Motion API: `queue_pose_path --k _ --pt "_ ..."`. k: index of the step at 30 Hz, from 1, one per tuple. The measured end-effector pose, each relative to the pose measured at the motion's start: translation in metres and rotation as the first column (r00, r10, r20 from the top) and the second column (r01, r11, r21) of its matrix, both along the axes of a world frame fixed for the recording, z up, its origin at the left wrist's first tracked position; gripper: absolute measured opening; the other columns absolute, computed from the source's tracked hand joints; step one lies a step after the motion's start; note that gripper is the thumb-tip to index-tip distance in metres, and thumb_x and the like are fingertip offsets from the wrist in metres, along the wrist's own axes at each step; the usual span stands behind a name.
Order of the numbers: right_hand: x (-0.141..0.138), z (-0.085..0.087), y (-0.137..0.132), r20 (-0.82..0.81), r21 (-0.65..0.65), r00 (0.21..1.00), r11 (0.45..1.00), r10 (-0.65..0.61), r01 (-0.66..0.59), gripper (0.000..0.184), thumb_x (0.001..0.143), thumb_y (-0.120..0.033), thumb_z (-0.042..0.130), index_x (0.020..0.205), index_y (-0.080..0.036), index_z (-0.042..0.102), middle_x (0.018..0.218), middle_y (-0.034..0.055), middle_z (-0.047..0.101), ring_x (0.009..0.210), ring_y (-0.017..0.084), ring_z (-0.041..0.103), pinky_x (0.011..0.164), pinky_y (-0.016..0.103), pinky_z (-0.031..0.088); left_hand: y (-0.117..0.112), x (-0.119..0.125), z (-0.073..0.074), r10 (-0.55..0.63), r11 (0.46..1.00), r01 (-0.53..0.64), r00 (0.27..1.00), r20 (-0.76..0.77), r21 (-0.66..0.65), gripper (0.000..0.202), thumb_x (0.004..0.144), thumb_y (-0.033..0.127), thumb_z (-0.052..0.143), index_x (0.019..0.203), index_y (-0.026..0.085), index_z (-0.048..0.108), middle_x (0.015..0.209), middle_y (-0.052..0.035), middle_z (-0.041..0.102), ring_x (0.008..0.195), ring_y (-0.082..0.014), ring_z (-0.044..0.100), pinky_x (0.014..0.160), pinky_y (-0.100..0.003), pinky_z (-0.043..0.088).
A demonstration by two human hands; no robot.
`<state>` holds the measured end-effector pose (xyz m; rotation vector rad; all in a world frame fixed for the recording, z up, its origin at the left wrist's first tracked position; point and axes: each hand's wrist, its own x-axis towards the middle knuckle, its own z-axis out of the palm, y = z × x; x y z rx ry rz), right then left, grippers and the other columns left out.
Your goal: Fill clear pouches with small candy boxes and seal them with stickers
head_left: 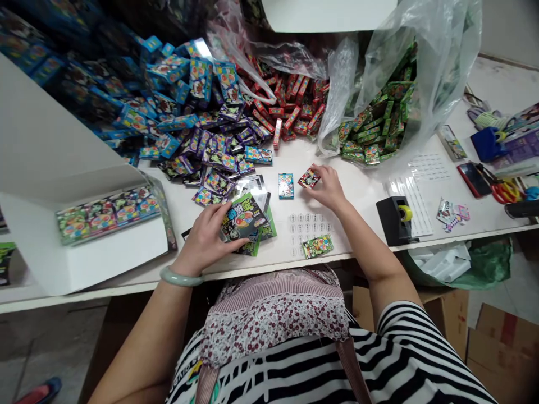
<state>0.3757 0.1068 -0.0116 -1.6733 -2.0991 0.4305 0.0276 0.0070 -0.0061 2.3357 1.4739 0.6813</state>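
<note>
My left hand point(206, 235) rests with thumb and fingers apart on a black-and-green printed packet point(243, 217), which lies over other green-edged packets. Between the thumb and fingers of my right hand point(327, 188) is a small red box point(309, 176), close to the table top. A blue box point(286, 186) lies flat just left of it. Nearer to me, a green packet point(318, 246) sits partly on a sheet of round clear stickers point(309, 224).
Heaps of blue boxes point(168, 70), purple packets point(219, 151), red boxes point(290, 104) and green boxes point(379, 123) line the back. An open white carton point(113, 264) with a row of packets stands left. A tape dispenser point(393, 220), phone point(473, 179) and scissors point(503, 191) lie right.
</note>
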Motion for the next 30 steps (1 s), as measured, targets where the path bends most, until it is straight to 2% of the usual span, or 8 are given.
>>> queue_pose_path --k 2,4,7,9,16,23,26,30 --pt "-0.005 0.021 -0.014 -0.044 0.089 0.980 0.978 0.193 -0.188 0.068 0.075 -0.043 0.071 0.137 -0.024 0.049 0.142 0.0125 0.049 0.133 0.034 0.043 0.113 0.053 0.035 0.000 0.001 0.001 0.003 1.000 -0.003 1.000 0.011 -0.013 0.091 0.076 0.063 0.071 0.150 0.023 0.036 0.131 -0.0143 0.050 0.123 -0.0359 0.054 0.105 -0.053 0.048" --pt "-0.016 0.043 -0.030 -0.019 0.118 0.928 0.923 0.371 -0.367 0.070 0.078 -0.045 0.070 0.142 -0.032 0.044 0.149 0.0074 0.043 0.137 0.034 0.038 0.115 0.056 0.031 0.001 0.003 0.002 -0.019 1.000 0.020 0.999 0.032 -0.019 0.094 0.074 0.063 0.073 0.150 0.023 0.036 0.131 -0.0142 0.049 0.122 -0.0351 0.053 0.106 -0.053 0.047" --pt "-0.036 0.067 -0.047 0.072 0.058 0.866 0.865 0.494 -0.498 0.071 0.080 -0.040 0.072 0.145 -0.037 0.041 0.152 0.0057 0.041 0.137 0.037 0.036 0.114 0.058 0.033 0.003 0.006 0.003 -0.060 0.998 0.060 0.997 0.049 -0.001 0.097 0.073 0.062 0.074 0.151 0.023 0.034 0.133 -0.0151 0.048 0.123 -0.0348 0.052 0.107 -0.053 0.046" --pt "-0.045 0.073 -0.053 0.131 0.001 0.827 0.834 0.546 -0.551 0.072 0.080 -0.033 0.073 0.145 -0.036 0.041 0.152 0.0068 0.042 0.135 0.038 0.036 0.113 0.058 0.035 0.002 0.005 0.003 -0.062 0.998 0.062 0.998 0.027 0.015 0.096 0.073 0.062 0.074 0.151 0.023 0.034 0.134 -0.0160 0.048 0.125 -0.0358 0.051 0.108 -0.054 0.044" --pt "-0.049 0.065 -0.055 0.189 -0.094 0.711 0.734 0.677 -0.673 0.071 0.076 -0.023 0.074 0.141 -0.033 0.047 0.150 0.0086 0.045 0.133 0.039 0.039 0.109 0.058 0.040 -0.007 0.002 0.001 -0.121 0.991 0.124 0.991 -0.058 0.048 0.093 0.075 0.060 0.073 0.150 0.020 0.034 0.134 -0.0183 0.050 0.124 -0.0360 0.052 0.106 -0.053 0.045" --pt "-0.049 0.057 -0.054 0.164 -0.115 0.711 0.729 0.684 -0.675 0.067 0.074 -0.017 0.072 0.136 -0.026 0.051 0.141 0.0125 0.048 0.128 0.034 0.045 0.108 0.053 0.044 -0.007 0.005 -0.003 -0.165 0.986 0.164 0.986 -0.036 -0.033 0.091 0.075 0.056 0.074 0.149 0.020 0.036 0.134 -0.0172 0.051 0.124 -0.0351 0.051 0.106 -0.052 0.044" --pt "-0.049 0.055 -0.052 0.141 -0.120 0.709 0.723 0.690 -0.680 0.065 0.074 -0.022 0.076 0.135 -0.028 0.052 0.139 0.0116 0.050 0.127 0.035 0.046 0.108 0.055 0.043 -0.007 0.006 -0.004 -0.170 0.984 0.170 0.985 -0.007 -0.045 0.090 0.074 0.056 0.074 0.148 0.021 0.038 0.134 -0.0169 0.051 0.125 -0.0349 0.051 0.106 -0.053 0.044" --pt "-0.056 0.049 -0.051 -0.020 -0.082 0.727 0.724 0.686 -0.685 0.074 0.076 -0.044 0.078 0.139 -0.025 0.044 0.144 0.0153 0.045 0.134 0.033 0.044 0.111 0.051 0.043 -0.007 0.010 -0.003 -0.140 0.988 0.143 0.989 0.057 -0.064 0.092 0.072 0.059 0.076 0.148 0.023 0.039 0.134 -0.0156 0.051 0.124 -0.0345 0.052 0.107 -0.053 0.045"
